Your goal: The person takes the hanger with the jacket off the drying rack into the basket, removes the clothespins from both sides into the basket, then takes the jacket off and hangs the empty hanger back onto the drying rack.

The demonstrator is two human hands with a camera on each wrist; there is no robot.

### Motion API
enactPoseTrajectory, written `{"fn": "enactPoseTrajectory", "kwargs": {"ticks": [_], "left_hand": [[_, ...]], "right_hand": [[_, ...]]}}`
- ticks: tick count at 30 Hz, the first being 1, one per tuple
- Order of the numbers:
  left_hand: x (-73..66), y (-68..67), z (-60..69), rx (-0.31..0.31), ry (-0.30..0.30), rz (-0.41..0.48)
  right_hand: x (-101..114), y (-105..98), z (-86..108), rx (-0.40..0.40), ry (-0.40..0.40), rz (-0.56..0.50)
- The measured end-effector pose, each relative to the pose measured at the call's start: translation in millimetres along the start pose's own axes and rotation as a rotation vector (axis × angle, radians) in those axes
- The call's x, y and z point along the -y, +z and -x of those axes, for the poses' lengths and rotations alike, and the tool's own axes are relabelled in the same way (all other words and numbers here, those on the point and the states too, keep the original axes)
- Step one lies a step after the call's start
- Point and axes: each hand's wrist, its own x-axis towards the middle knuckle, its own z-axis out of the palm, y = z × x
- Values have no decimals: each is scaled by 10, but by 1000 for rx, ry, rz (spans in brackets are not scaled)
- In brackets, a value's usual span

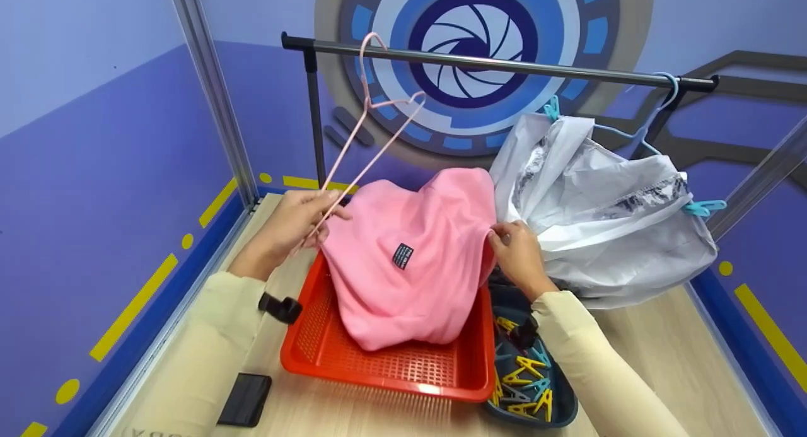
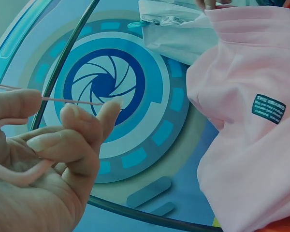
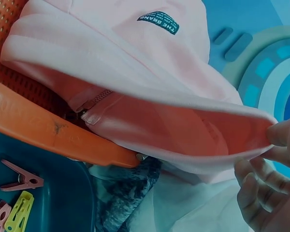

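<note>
Left hand (image 1: 295, 221) grips a pink hanger (image 1: 345, 148) at the pink zippered garment (image 1: 419, 279)'s ten o'clock; right hand (image 1: 518, 254) pinches that garment at three.

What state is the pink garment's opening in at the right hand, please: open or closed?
Open: in the right wrist view the pink garment gapes, inside showing, where the right hand pinches it.

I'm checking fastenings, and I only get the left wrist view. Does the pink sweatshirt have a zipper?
Observer: Yes; the pink sweatshirt has a zipper inside its open edge.
Operator: Besides the turquoise clothespin I see, are there others?
Observer: Yes; a dark blue tub holds loose clothespins.
Operator: What does the white garment hang from?
Observer: A light blue hanger, hooked on the rail near its right end in the head view.
</note>
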Motion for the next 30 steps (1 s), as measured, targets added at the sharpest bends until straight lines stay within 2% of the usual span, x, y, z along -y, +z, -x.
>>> {"fn": "enactPoseTrajectory", "kwargs": {"ticks": [8,15,23,26,30], "left_hand": [[-33,4,-221,-29,-18,-28],[25,24,-362,-61,-61,-32],[106,82,-445,-76,-150,12],[120,146,-450,-72,-140,37],[128,216,-413,-47,-108,66]], "right_hand": [[-20,20,34,5,12,-16],[-62,25,58,33,50,-33],[-106,45,90,55,56,-21],[-141,38,113,86,100,7],[-187,14,145,137,186,104]]}}
